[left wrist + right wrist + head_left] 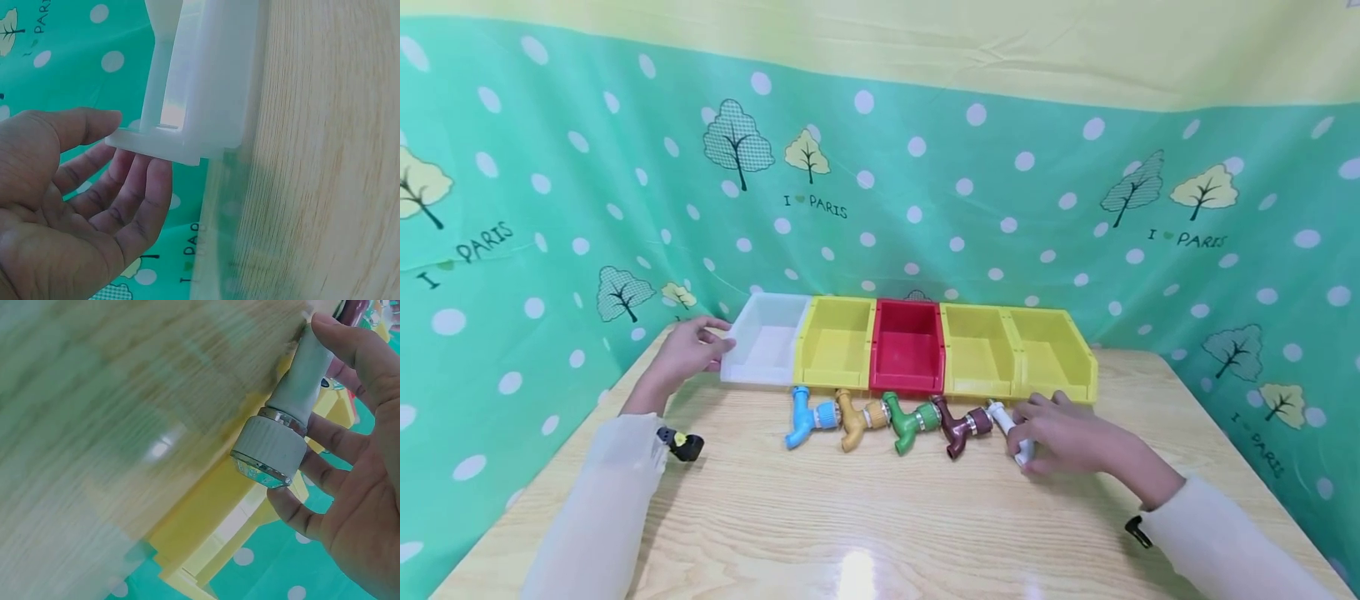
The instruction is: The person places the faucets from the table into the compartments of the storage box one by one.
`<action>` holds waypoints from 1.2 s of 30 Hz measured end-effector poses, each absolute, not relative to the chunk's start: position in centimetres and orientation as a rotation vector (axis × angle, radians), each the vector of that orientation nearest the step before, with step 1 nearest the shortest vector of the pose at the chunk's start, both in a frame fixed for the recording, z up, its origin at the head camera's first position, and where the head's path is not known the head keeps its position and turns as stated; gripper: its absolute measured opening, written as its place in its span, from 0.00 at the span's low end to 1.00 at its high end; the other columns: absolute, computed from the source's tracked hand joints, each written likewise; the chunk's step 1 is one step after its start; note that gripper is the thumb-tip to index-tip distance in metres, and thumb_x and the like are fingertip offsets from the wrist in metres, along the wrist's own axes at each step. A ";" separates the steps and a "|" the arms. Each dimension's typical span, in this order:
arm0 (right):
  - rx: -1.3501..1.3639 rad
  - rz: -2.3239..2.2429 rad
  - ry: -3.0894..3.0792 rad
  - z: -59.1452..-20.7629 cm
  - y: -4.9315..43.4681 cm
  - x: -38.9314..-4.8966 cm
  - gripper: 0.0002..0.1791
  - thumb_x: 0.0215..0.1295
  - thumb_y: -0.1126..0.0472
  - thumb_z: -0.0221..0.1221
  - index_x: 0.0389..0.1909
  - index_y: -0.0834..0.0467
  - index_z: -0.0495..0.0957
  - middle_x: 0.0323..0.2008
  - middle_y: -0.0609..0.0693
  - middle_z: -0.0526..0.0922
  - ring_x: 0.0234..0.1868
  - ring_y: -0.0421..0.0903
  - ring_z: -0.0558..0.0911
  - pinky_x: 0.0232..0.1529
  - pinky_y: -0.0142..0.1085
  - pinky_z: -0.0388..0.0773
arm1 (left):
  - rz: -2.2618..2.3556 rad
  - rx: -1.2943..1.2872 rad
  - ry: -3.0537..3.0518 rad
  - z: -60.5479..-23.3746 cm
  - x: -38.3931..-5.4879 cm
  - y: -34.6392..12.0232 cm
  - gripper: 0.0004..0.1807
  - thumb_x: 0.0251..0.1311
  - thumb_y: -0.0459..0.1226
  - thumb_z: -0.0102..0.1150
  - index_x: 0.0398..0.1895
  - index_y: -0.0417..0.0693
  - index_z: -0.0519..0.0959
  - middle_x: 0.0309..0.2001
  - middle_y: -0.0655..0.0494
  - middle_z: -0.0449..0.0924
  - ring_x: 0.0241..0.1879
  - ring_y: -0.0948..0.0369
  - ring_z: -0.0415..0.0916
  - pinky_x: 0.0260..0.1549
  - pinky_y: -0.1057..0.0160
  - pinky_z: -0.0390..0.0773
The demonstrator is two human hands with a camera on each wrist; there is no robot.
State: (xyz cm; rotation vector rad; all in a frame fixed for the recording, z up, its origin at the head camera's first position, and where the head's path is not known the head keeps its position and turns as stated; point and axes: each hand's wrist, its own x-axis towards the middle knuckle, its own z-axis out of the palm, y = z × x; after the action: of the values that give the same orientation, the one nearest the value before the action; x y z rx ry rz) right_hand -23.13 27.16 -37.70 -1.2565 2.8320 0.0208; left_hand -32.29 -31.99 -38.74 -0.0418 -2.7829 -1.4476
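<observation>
In the head view, your left hand (694, 346) pinched the near-left rim of the white translucent bin (757, 372), which stood at the left end of a row of five on the wood-grained worktop (775, 517). Right of it came a yellow bin (832, 379), the red bin (907, 382) and two more yellow bins (979, 387), all side by side. In front of the row lay the blue tap (802, 419), the tan tap (853, 421), the green tap (907, 427), the maroon tap (955, 429) and, last on the right, the white tap (1002, 417), partly covered by your right hand (1060, 433), whose fingers were bent round it. Behind everything hung a green, white-dotted cloth (925, 183). In the left wrist view, your thumb touched the upper side of the white bin's rim while your curled fingers met it from beneath, with the cloth behind. In the right wrist view, you held the white tap between your thumb, near its narrow end, and the fingers along its other side; its ribbed knob, beyond a metal ring, pointed away from your thumb. A yellow bin showed behind it. Whether the tap was touching the worktop, you could not tell.
</observation>
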 end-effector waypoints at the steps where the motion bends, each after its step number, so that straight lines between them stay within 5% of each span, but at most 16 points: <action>1: -1.255 0.020 2.835 -37.6 27.2 -22.9 0.11 0.55 0.47 0.74 0.38 0.34 0.84 0.47 0.42 0.79 0.48 0.46 0.74 0.44 0.45 0.69 | -1.448 -0.043 -2.784 -38.7 -32.3 -32.0 0.28 0.74 0.43 0.60 0.69 0.37 0.68 0.53 0.35 0.73 0.39 0.48 0.82 0.43 0.52 0.88; 11: -1.296 -0.042 2.918 -35.3 28.0 -22.4 0.13 0.53 0.54 0.75 0.39 0.38 0.86 0.52 0.50 0.83 0.53 0.53 0.77 0.46 0.49 0.72 | -1.460 -0.050 -2.780 -38.6 -32.4 -31.8 0.28 0.74 0.42 0.59 0.69 0.37 0.67 0.53 0.35 0.72 0.39 0.48 0.82 0.43 0.51 0.88; 36: -1.151 0.028 3.132 -31.7 31.1 -28.4 0.09 0.61 0.57 0.72 0.42 0.47 0.86 0.55 0.58 0.82 0.55 0.63 0.76 0.48 0.60 0.72 | -1.448 -0.025 -2.784 -38.7 -32.2 -31.8 0.29 0.74 0.44 0.58 0.70 0.37 0.67 0.55 0.34 0.71 0.41 0.48 0.82 0.45 0.50 0.87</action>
State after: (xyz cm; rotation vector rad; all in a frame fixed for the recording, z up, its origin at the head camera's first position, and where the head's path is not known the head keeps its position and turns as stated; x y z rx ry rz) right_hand -28.35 31.09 -31.74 -1.1511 3.1322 0.0285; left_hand -32.19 -31.77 -38.67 -0.0246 -2.7844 -1.4483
